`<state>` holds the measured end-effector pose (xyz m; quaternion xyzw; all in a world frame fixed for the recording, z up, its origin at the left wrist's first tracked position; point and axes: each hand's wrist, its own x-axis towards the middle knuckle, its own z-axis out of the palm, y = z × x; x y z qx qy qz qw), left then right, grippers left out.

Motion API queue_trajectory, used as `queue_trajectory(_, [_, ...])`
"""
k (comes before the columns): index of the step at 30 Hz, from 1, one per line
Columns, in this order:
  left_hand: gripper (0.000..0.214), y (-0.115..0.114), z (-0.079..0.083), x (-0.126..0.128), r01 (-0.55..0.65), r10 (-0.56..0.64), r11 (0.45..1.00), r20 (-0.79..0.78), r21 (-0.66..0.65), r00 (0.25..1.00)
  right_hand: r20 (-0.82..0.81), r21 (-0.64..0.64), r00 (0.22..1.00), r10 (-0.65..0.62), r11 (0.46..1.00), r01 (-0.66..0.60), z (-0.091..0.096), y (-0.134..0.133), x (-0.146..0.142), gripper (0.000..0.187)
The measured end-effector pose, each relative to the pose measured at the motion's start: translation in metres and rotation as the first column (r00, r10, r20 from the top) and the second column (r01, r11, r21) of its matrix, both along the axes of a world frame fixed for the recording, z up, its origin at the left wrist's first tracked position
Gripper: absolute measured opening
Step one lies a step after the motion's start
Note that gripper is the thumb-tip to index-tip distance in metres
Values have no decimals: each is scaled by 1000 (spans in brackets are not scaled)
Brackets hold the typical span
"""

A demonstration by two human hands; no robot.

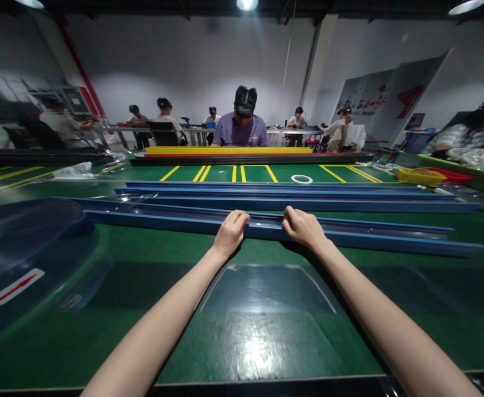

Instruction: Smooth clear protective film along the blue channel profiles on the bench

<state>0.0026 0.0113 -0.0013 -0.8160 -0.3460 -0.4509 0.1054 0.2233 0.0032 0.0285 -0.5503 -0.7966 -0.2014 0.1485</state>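
Observation:
A long blue plastic channel [184, 221] lies across the green table in front of me, its left part beside a large clear roll [26, 242]. My left hand [230, 231] is closed, fingertips pressed together at the channel. Slightly to the right, my right hand [303, 227] also has its fingers curled in a pinch on the channel. A short stretch of the channel shows between the hands, with a shiny spot inside. Whether a thin clear strip is also between the fingers, I cannot tell. Below my wrists lies a clear plastic sheet [266, 289].
More blue channels [308, 201] lie behind mine. Farther back are a yellow strip [225, 150], a dark rail [250, 160] and a white ring [302, 179]. A yellow tray [421, 176] stands at right. A person [242, 129] sits opposite; several others work around the room.

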Motion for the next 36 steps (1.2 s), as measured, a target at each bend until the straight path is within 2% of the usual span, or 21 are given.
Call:
queue_trajectory(4, [20,0,-1,0,3,-1,999,-58,38,998,-11,3,999,-38,999,38,-2,-1,17,20])
queue_trajectory(7, [24,0,-2,2,25,-8,993,-141,118,990,-21,12,998,-55,998,55,-3,-2,29,20])
queue_trajectory(12, [25,-2,0,5,1,40,982,-220,186,975,-21,28,999,-48,998,49,-4,-1,33,20])
queue_trajectory(16, [19,-3,3,5,-70,101,989,-249,130,963,-29,40,999,-27,999,28,-5,-1,33,21])
queue_trajectory(22, [29,-1,3,5,-144,133,990,-369,-2,920,-72,24,997,29,999,-27,-4,-3,35,18])
queue_trajectory(26, [31,-1,2,4,-161,140,987,-416,-16,899,-87,28,995,43,999,-40,-4,-4,38,18])
queue_trajectory(36, [31,0,2,4,-187,166,982,-412,-11,896,-107,76,994,21,997,-12,-9,-1,54,17])
